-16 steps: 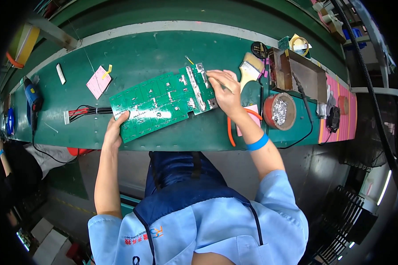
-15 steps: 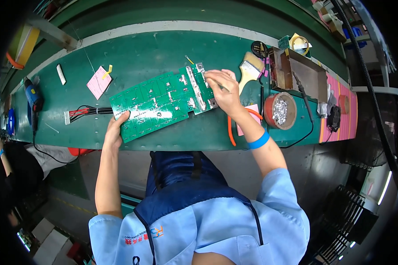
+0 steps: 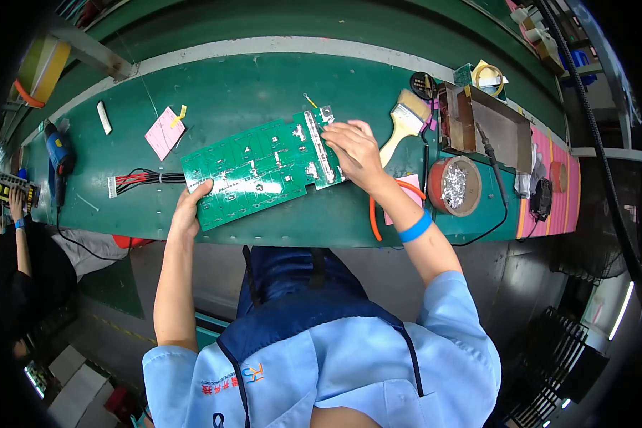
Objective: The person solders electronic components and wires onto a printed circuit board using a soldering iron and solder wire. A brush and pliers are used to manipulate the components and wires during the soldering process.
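Note:
A long green circuit board (image 3: 246, 171) lies tilted in front of me, its right end farther away. Solder joints dot its face, and a silvery strip (image 3: 319, 148) crosses its right part. My left hand (image 3: 189, 207) grips the board's near left corner, thumb on top. Over the right end is my right hand (image 3: 357, 150), its fingers closed and bent down beside the strip; what they hold is mostly hidden. Out from the board's left edge runs a bundle of black and red wires (image 3: 146, 180) ending in a white connector (image 3: 112, 187).
Right of the board are a wide brush (image 3: 406, 121), orange-handled pliers (image 3: 374, 217), a round tub of silvery scraps (image 3: 454, 187), a soldering iron (image 3: 486, 146) and a metal tray (image 3: 503, 125). Leftward sit a pink note (image 3: 164, 133) and a blue power tool (image 3: 58, 151). A co-worker's hand (image 3: 16, 203) is far left.
My right fingers have shifted slightly left and bent lower over the silvery strip; the thin pale stick seen in them earlier is now largely hidden. My left hand keeps its grip.

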`<state>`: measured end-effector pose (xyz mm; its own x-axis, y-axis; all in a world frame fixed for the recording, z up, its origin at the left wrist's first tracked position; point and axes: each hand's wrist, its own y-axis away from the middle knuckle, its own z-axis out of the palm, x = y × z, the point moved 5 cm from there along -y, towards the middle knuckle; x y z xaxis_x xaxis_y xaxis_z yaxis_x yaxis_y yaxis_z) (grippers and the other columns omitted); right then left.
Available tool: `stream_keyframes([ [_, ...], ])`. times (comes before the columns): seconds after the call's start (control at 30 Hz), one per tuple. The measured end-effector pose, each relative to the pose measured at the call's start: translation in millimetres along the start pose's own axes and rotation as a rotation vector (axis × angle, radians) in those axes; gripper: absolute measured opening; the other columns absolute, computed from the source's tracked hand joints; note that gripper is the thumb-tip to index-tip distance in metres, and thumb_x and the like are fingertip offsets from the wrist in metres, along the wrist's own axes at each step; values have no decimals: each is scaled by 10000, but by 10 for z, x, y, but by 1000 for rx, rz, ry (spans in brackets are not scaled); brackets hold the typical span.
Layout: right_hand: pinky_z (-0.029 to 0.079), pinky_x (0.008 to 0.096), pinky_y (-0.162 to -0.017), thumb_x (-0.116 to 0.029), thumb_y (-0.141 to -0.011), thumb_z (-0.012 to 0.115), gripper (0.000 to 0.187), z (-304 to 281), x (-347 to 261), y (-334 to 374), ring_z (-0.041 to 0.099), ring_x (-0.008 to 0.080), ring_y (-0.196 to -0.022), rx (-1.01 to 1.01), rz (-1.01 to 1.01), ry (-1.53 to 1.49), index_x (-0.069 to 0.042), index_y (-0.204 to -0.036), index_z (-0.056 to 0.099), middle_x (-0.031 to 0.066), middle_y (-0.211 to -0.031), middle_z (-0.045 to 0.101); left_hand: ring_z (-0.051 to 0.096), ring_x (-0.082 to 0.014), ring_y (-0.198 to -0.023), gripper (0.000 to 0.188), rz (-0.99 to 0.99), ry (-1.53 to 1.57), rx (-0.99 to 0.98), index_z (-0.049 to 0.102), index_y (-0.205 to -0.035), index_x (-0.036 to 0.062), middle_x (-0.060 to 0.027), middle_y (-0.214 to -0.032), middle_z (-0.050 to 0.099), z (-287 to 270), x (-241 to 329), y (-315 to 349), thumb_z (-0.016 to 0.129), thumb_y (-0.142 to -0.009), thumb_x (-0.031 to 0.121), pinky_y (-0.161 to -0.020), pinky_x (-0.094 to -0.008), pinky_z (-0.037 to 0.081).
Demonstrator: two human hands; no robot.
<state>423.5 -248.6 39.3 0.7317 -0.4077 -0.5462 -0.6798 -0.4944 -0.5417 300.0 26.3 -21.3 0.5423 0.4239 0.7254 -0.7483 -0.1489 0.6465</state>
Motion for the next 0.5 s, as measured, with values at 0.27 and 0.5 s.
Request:
stream_keyframes([
  [0.27, 381, 340, -782, -3, -661, 600, 160, -38, -7, 1, 560, 197, -861, -39, -45, 1, -44, -815, 585, 84, -873, 596, 519, -195, -902, 527, -8, -23, 41, 404, -1106, -30, -117, -1024, 516, -21, -21, 11, 628, -698, 218, -782, -301, 423],
  [0.5, 384, 343, -782, 1, -660, 602, 159, -44, 9, 50, 566, 210, -849, -30, -56, -14, -29, -814, 581, 84, -851, 599, 516, -192, -903, 524, 27, -48, 63, 406, -1103, -32, -117, -1026, 513, 4, 6, 10, 621, -701, 224, -773, -308, 429],
])
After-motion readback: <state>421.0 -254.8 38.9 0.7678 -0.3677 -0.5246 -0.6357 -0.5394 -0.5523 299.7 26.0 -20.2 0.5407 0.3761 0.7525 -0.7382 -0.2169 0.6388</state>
